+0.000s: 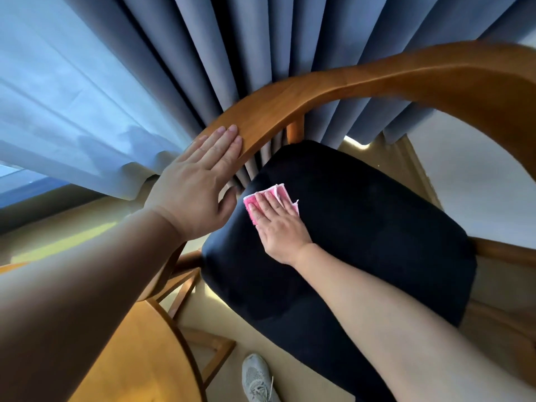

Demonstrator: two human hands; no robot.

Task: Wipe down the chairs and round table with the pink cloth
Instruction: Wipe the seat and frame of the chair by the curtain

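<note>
Black seat (362, 227); right hand (280, 227) presses pink cloth (249, 203), fingers (268, 203) straight together; blue curtains (261, 39) behind.

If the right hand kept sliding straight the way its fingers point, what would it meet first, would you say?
The right hand on the pink cloth would run off the rear edge of the dark seat, then probably meet the blue curtain under the wooden rail; depth is unclear.

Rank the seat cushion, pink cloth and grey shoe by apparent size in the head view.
1. The seat cushion, clearly largest.
2. The pink cloth and grey shoe look alike: the right hand covers part of the cloth, the frame edge crops the shoe.
</note>
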